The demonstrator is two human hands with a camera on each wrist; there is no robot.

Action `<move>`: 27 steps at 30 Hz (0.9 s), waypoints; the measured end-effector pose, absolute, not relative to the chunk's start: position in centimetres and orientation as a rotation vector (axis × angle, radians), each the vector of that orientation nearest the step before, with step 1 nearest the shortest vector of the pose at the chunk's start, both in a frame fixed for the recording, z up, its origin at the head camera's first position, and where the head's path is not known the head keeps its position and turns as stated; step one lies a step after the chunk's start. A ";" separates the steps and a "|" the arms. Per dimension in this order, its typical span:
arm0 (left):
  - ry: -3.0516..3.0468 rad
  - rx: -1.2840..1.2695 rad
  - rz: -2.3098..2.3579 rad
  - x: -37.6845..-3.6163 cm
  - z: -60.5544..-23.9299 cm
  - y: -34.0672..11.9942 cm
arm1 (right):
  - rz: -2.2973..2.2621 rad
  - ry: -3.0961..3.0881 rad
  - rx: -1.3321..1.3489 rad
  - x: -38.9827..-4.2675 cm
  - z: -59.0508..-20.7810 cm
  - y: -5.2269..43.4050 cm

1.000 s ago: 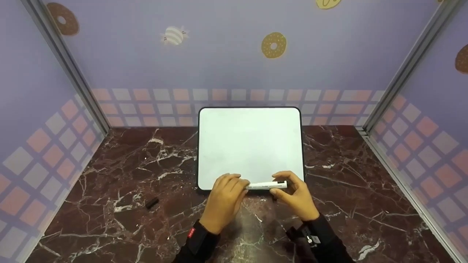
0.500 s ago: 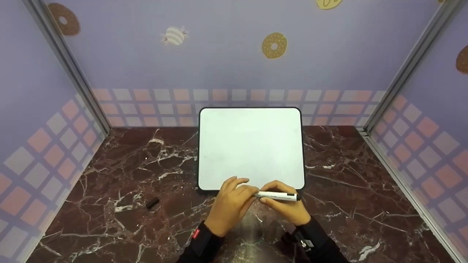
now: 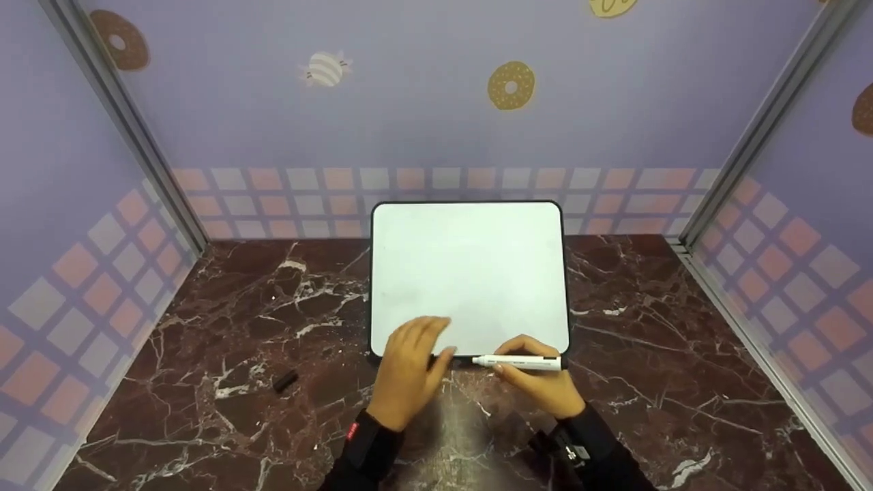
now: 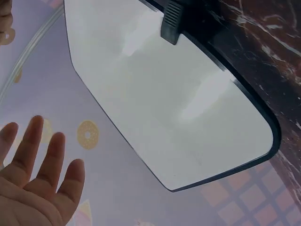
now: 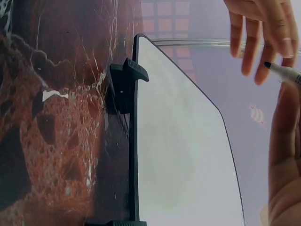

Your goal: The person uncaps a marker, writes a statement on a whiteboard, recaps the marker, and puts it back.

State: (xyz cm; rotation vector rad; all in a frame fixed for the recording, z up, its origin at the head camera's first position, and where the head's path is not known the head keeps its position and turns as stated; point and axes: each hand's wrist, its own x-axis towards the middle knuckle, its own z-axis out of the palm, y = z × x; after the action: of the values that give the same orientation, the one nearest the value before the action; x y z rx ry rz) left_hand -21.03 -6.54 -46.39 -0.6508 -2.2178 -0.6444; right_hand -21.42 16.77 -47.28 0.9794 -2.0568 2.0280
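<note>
In the head view, my right hand [image 3: 542, 392] pinches a white marker [image 3: 518, 362] between thumb and fingers, lying nearly level in front of the board's lower edge. Its dark writing tip [image 5: 267, 64] is bare in the right wrist view and points toward the left hand. My left hand [image 3: 404, 375] holds nothing; its fingers are extended, overlapping the lower left of the whiteboard [image 3: 470, 273], with a gap to the marker. The left wrist view shows those fingers [image 4: 30, 141] spread. The whiteboard has a thin black frame and a blank surface, and stands tilted back.
A small black cylinder [image 3: 285, 380], like a marker cap, lies left of the hands on the dark red marbled table [image 3: 239, 327]. Black supports [image 5: 123, 87] with a hooked clip hold the board's bottom edge. Purple patterned panels [image 3: 423, 129] enclose the back and sides.
The left hand has let go of the marker's tip end and moved left, its fingers opening out. The right hand brought the marker lower and toward the left hand, and still grips it.
</note>
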 end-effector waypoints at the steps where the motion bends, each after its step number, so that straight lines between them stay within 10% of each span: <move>1: -2.226 -0.612 -0.662 -21.2 -46.5 -6.9 | 2.020 -2.060 0.981 -21.4 -47.3 16.9; 27: -2.719 -0.035 -1.304 -25.4 -49.6 -13.9 | 1.924 -2.088 0.902 -21.6 -47.2 17.5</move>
State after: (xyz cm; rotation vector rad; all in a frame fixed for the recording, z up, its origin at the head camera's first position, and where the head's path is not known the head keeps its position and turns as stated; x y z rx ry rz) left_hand -25.42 -13.86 -49.63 -0.0348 -2.7195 -1.3038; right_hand -21.62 17.50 -47.20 0.9023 -2.0876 1.9241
